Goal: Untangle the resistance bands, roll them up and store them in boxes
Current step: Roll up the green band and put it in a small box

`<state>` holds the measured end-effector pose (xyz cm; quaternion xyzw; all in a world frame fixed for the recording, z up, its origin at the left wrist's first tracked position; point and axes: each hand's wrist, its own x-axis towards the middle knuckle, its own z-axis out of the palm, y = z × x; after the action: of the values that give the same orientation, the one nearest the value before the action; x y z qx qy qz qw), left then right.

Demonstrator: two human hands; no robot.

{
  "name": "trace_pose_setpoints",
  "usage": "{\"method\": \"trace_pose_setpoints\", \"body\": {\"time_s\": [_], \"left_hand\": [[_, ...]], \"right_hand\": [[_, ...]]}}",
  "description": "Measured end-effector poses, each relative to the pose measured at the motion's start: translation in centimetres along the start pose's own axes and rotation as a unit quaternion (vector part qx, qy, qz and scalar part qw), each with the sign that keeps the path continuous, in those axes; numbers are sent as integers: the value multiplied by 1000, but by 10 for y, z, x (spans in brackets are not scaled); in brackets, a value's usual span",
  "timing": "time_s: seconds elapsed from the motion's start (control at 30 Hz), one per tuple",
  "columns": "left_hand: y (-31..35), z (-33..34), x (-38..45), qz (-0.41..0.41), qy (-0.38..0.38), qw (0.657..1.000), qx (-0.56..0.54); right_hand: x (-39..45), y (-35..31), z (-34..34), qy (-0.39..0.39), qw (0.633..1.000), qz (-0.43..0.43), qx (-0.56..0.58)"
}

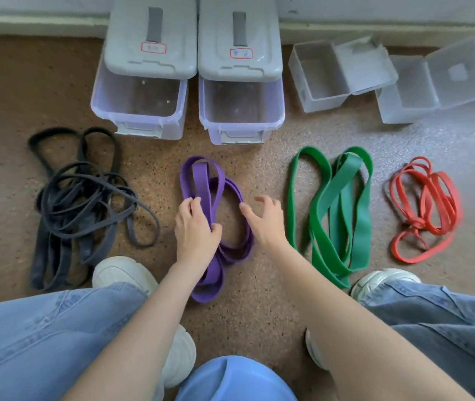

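A tangled purple band (201,180) lies on the floor in front of me. My left hand (194,227) grips a strand of it on its left side, thumb and fingers curled round the band. My right hand (262,219) hovers at the band's right loop with fingers spread and loosely bent, the thumb tip touching the strand. A black band tangle (83,198) lies to the left, a green band (329,209) to the right, a red band (424,204) at the far right.
Two clear bins with grey lids slid back, left bin (139,117) and right bin (240,120), stand behind the purple band. Two small clear boxes with open lids, one (317,79) nearer, one (404,94) farther right, stand at the back right. My knees and shoes (120,273) frame the floor.
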<state>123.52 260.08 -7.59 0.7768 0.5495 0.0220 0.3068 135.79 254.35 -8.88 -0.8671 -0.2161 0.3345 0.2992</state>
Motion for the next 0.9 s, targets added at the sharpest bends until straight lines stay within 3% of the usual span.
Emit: {"method": "trace_pose_setpoints", "body": {"time_s": [0.07,0.13,0.2,0.33,0.47,0.63,0.7,0.8,0.9], "left_hand": [[15,4,-6,19,-16,1000,15],[26,10,-12,33,-28,999,30],[34,14,-18,43,-47,997,34],[39,13,-25,89,-90,990,62],[52,-5,-31,143,-140,977,69],[106,-54,-27,307,-186,931,61],[144,-84,-31,343,-204,917,-14],[192,-127,-52,377,-246,874,-180],[212,-166,-74,382,-166,863,-284]], "right_hand": [[-2,11,-19,82,995,9,-56],[-9,29,-31,92,984,70,-138],[-20,49,-34,27,966,124,-227],[-31,68,-36,-61,920,71,-380],[-27,43,-74,-131,952,89,-262],[-36,-61,-177,-157,968,38,-191],[-60,-106,-220,-166,968,11,-188],[-110,-156,-270,-201,974,-53,-91],[-154,-190,-305,-177,964,-171,-99]]}}
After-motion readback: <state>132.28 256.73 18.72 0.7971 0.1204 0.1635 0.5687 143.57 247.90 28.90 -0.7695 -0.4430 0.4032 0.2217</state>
